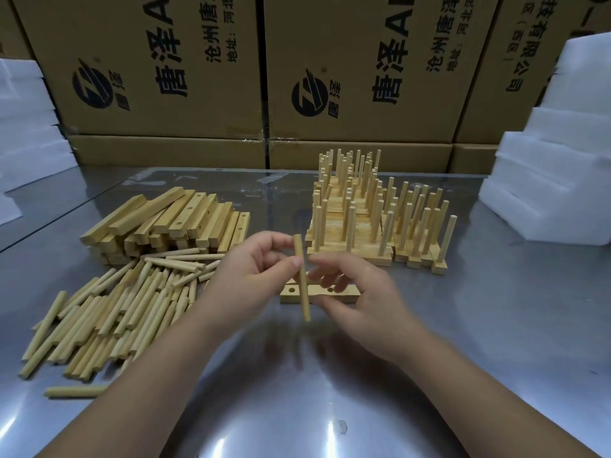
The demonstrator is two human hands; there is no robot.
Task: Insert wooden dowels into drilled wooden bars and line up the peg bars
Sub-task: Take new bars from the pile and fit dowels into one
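Observation:
My left hand (251, 276) pinches a pale wooden dowel (302, 279) between thumb and fingers, holding it nearly upright above the table. Just behind it lies a drilled wooden bar (319, 294) with empty holes showing, flat on the metal table (463, 325). My right hand (357, 292) hovers over the bar with fingers spread and slightly curled, close to the dowel; I cannot tell whether it touches the bar. Finished peg bars (373, 223), each with upright dowels, stand in rows behind.
Loose dowels (112, 312) lie in a heap at the left front. Behind them is a stack of drilled bars (168, 223). White foam blocks (555, 173) sit at the right and far left. Cardboard boxes (347, 77) wall off the back.

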